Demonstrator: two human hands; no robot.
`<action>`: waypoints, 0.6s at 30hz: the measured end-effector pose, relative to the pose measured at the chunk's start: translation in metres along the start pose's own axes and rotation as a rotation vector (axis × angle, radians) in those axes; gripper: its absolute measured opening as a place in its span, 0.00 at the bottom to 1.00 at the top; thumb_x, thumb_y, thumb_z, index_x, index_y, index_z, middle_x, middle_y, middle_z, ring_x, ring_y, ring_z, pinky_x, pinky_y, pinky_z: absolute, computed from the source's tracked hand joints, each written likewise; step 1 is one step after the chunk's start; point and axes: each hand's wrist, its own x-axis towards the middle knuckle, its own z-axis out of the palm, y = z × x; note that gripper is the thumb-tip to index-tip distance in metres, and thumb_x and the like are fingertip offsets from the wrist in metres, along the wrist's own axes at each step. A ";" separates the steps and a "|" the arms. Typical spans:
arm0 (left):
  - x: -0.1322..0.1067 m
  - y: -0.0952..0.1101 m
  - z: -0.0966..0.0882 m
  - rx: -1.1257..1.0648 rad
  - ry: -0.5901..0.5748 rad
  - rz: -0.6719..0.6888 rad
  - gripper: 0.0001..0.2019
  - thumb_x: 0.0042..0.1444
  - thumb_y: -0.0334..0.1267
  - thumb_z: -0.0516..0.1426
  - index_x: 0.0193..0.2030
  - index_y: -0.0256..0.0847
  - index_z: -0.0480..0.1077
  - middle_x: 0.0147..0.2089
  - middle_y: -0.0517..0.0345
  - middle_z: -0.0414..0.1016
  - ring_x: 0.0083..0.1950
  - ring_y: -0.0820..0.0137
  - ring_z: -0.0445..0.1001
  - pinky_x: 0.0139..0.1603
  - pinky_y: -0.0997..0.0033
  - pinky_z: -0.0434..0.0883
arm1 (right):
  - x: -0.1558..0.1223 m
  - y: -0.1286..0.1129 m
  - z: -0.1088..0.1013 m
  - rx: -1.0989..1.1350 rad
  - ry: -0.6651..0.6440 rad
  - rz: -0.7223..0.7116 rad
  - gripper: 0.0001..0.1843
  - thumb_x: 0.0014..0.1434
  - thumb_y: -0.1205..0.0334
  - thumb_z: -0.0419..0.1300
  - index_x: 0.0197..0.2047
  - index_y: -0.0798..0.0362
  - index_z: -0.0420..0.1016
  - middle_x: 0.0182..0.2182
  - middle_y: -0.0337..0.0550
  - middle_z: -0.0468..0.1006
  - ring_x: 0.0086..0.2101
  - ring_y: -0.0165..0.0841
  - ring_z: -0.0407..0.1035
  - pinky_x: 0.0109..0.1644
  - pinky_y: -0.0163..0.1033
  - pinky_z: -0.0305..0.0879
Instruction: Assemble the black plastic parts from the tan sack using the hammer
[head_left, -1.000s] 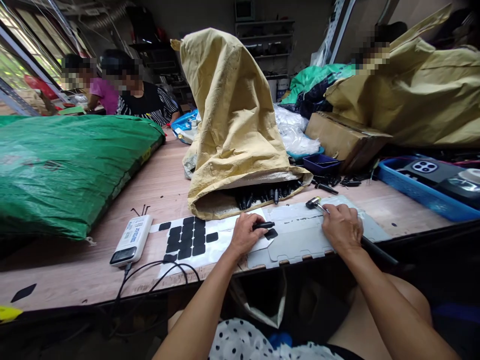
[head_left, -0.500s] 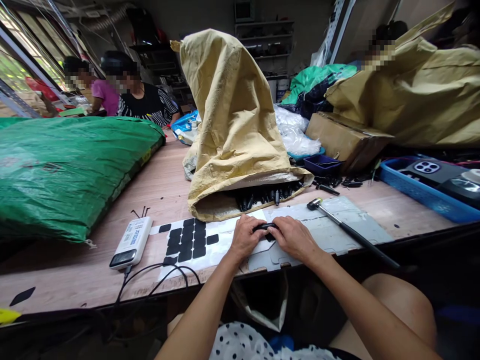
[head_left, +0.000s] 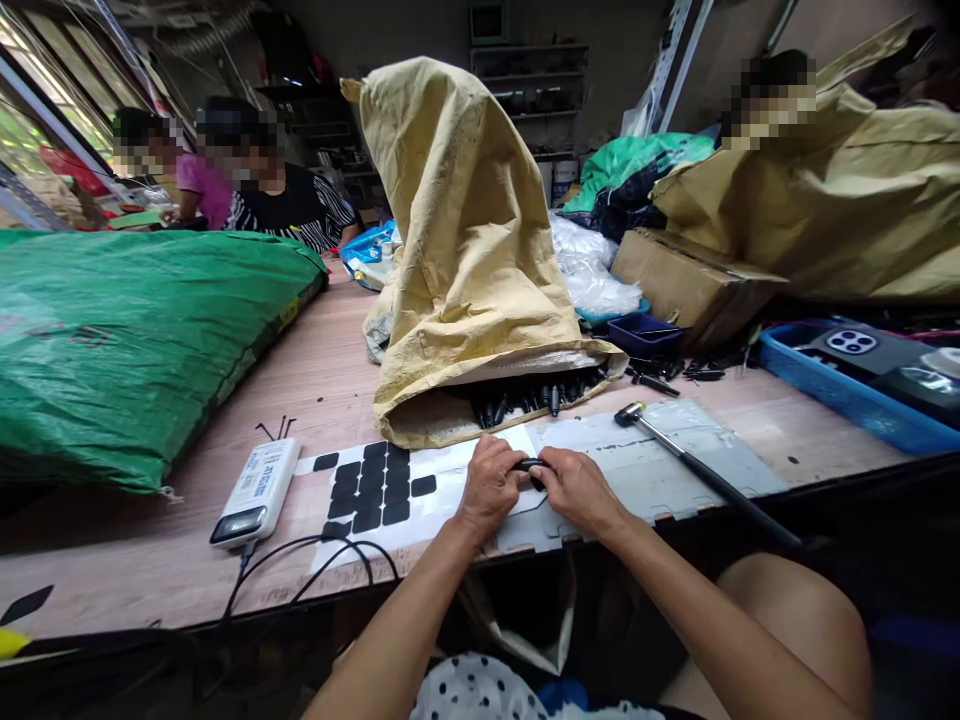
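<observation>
Both my hands meet over a grey metal plate [head_left: 660,470] at the table's near edge. My left hand [head_left: 489,484] and my right hand [head_left: 576,488] are closed on the two ends of a small black plastic part [head_left: 529,465], held between them just above the plate. A small hammer [head_left: 697,465] lies free on the plate to the right of my hands. Left of them is a white sheet with several black pads [head_left: 373,487]. Behind lies a tan sack [head_left: 469,250] with more black parts [head_left: 529,398] spilling from its open mouth.
A white power bank [head_left: 252,492] with a black cable [head_left: 315,560] lies at left. A big green sack [head_left: 127,340] fills the left side. A blue tray [head_left: 840,395], cardboard box [head_left: 690,280] and more sacks are at right. People sit at the far end.
My right hand let go of the hammer, which now lies on the plate, and moved left to join my left hand on the black part.
</observation>
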 end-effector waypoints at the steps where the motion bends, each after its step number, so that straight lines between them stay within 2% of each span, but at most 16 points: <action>1: 0.000 0.000 0.000 -0.007 -0.019 -0.008 0.07 0.60 0.32 0.60 0.40 0.43 0.80 0.33 0.54 0.73 0.43 0.61 0.66 0.47 0.61 0.67 | 0.001 0.004 -0.004 0.027 -0.015 -0.031 0.11 0.67 0.60 0.53 0.32 0.51 0.69 0.30 0.41 0.76 0.31 0.32 0.66 0.37 0.38 0.54; 5: 0.002 0.003 -0.003 0.008 -0.131 -0.027 0.10 0.67 0.39 0.55 0.46 0.44 0.78 0.37 0.55 0.76 0.46 0.62 0.67 0.51 0.60 0.64 | 0.002 0.022 -0.016 0.087 -0.006 -0.150 0.12 0.67 0.53 0.55 0.35 0.50 0.71 0.30 0.40 0.75 0.34 0.33 0.66 0.40 0.38 0.58; 9: 0.003 0.006 -0.006 0.032 -0.188 -0.047 0.14 0.70 0.41 0.49 0.46 0.44 0.76 0.40 0.56 0.77 0.46 0.63 0.67 0.51 0.59 0.61 | -0.001 0.032 -0.015 0.060 0.046 -0.230 0.10 0.65 0.52 0.60 0.40 0.50 0.72 0.31 0.39 0.73 0.35 0.34 0.65 0.41 0.38 0.59; 13: 0.005 0.009 -0.007 0.092 -0.252 -0.006 0.17 0.72 0.42 0.47 0.40 0.43 0.75 0.39 0.56 0.75 0.45 0.63 0.66 0.50 0.60 0.60 | -0.003 0.033 -0.007 -0.030 0.074 -0.319 0.11 0.65 0.52 0.60 0.40 0.51 0.71 0.32 0.41 0.73 0.35 0.35 0.64 0.40 0.40 0.58; 18: 0.008 0.011 -0.006 0.164 -0.275 0.002 0.19 0.72 0.43 0.46 0.34 0.41 0.72 0.37 0.56 0.72 0.44 0.64 0.66 0.48 0.61 0.60 | -0.003 0.036 -0.002 -0.070 0.098 -0.383 0.11 0.68 0.53 0.56 0.39 0.51 0.71 0.34 0.43 0.75 0.37 0.36 0.66 0.41 0.40 0.57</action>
